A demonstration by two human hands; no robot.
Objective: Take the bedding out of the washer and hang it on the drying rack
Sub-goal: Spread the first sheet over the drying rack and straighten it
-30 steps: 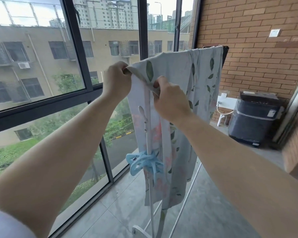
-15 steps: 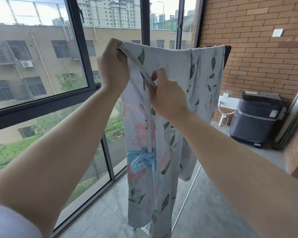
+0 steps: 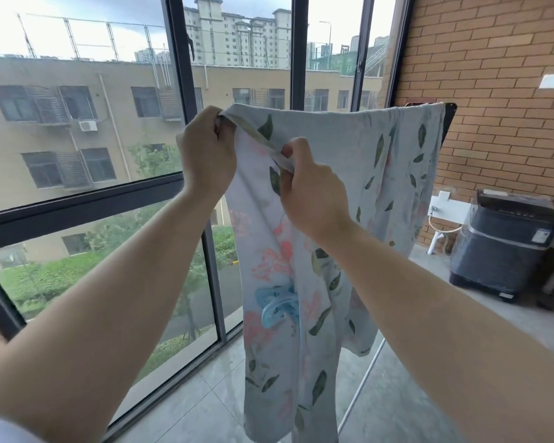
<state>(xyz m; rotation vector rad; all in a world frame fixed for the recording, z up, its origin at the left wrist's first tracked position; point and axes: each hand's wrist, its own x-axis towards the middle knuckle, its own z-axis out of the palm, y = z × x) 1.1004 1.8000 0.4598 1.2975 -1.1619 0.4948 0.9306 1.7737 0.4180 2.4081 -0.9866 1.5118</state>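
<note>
Both hands on floral sheet (image 3: pixel 339 174) at drying rack (image 3: pixel 449 123).
Left hand (image 3: pixel 208 148) grips the corner hem; right hand (image 3: pixel 311 190) pinches the hem lower.

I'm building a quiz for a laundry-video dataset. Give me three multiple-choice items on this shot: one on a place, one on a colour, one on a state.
1. Where does the washer stand?
A. Under the window
B. Against the brick wall
C. In front of the hanging cloth

2. What colour are the leaves printed on the bedding?
A. Purple
B. White
C. Green

3. What are the left hand and right hand doing?
A. Both grip the bedding's top edge
B. Only one grips it
C. Both are empty

Answers: B, the washer sits at the right by the bricks; C, green leaves scatter over the pale cloth; A, each hand's fingers curl round the folded edge.
</note>
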